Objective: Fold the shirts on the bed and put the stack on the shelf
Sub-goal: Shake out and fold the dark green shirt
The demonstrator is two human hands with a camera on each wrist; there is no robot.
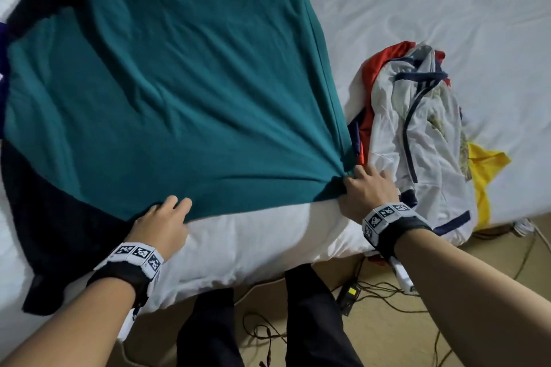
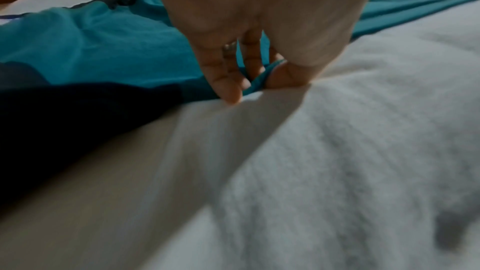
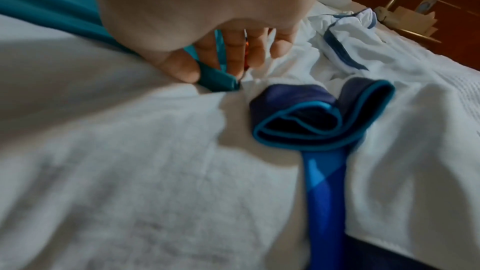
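Observation:
A teal shirt (image 1: 167,92) with dark sleeves lies spread flat on the white bed (image 1: 417,3). My left hand (image 1: 162,222) pinches its near hem (image 2: 255,84) between thumb and fingers, close to the dark sleeve (image 1: 53,217). My right hand (image 1: 362,188) grips the shirt's near right corner (image 3: 218,82), and the fabric pulls into creases toward it. A pile of unfolded shirts (image 1: 417,128), white with navy trim, red and yellow, lies just right of my right hand.
The bed's near edge (image 1: 253,250) runs in front of my legs. Cables and a small black box (image 1: 348,296) lie on the tan floor below. In the right wrist view a blue-edged navy sleeve (image 3: 319,118) lies near my hand, with wooden furniture (image 3: 428,7) beyond the bed.

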